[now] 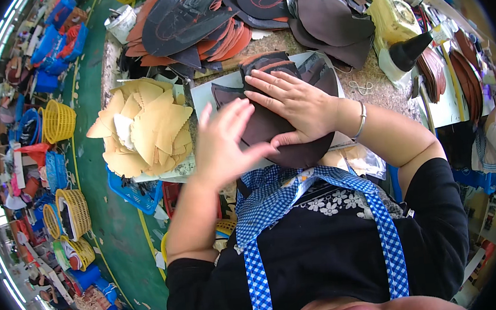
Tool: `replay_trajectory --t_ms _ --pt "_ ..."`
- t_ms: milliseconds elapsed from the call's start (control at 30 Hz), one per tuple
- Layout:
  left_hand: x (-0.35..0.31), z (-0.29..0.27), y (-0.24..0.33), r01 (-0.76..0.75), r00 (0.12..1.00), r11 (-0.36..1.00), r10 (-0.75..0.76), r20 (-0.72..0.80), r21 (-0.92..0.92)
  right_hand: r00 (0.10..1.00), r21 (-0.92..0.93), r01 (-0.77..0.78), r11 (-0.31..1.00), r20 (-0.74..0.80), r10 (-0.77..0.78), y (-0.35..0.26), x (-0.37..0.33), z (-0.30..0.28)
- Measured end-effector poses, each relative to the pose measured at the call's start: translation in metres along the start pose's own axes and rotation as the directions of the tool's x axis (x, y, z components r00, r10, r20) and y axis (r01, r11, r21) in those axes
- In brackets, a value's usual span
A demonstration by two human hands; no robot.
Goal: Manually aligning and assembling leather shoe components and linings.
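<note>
The right hand [292,106] lies flat on a dark brown piece [263,124], palm down, with fingers spread and straight rather than curled around anything. The piece lies under those fingers and the palm: its wide rounded part reaches out below the thumb toward the apron [274,196], and layered black and rust-edged parts show just beyond the fingertips. The left hand [228,142] is blurred, its fingers loose and extended, its grip empty — it overlaps the left side of the brown piece in this view, though I cannot tell whether it touches it. The two hands are near each other, with part of the piece showing between them

All this sits over a white sheet [200,96] on the worktable, right in front of the person. Just left of the sheet is a heap of tan cut pieces [161,124]; beyond the hands lie a pile of black and orange pieces [185,23] and a stack of dark brown pieces [331,23]. To the right, near the bracelet arm, are a thin looped cord [362,88] and a black cone [409,52] — tilted, not upright
</note>
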State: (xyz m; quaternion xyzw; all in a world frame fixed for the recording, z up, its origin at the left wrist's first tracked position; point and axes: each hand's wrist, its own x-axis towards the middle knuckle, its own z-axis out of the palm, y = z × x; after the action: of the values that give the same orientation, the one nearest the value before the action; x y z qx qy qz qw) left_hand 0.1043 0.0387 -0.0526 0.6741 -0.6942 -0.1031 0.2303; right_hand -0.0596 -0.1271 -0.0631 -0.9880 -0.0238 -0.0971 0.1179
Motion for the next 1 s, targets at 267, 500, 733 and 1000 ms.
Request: replay_trajectory --t_ms 267,500,733,1000 --pt "0.072 -0.041 -0.144 0.085 0.799 0.993 -0.023 -0.601 0.076 0.890 0.053 -0.004 0.999 -0.456 0.028 -0.008 -0.002 -0.037" --pt "0.046 -0.014 0.034 -0.351 0.677 0.849 0.521 -0.520 0.394 0.820 0.941 0.306 -0.142 -0.185 0.542 -0.018 -0.027 -0.028" --pt "-0.005 0.001 0.012 -0.314 0.843 0.947 0.244 -0.479 -0.070 0.537 0.855 -0.259 0.450 -0.260 0.803 -0.026 -0.052 -0.006" --pt "-0.070 -0.001 -0.161 0.540 0.815 0.731 -0.331 -0.476 0.417 0.971 0.125 -0.053 0.991 -0.226 0.081 -0.065 -0.036 -0.013"
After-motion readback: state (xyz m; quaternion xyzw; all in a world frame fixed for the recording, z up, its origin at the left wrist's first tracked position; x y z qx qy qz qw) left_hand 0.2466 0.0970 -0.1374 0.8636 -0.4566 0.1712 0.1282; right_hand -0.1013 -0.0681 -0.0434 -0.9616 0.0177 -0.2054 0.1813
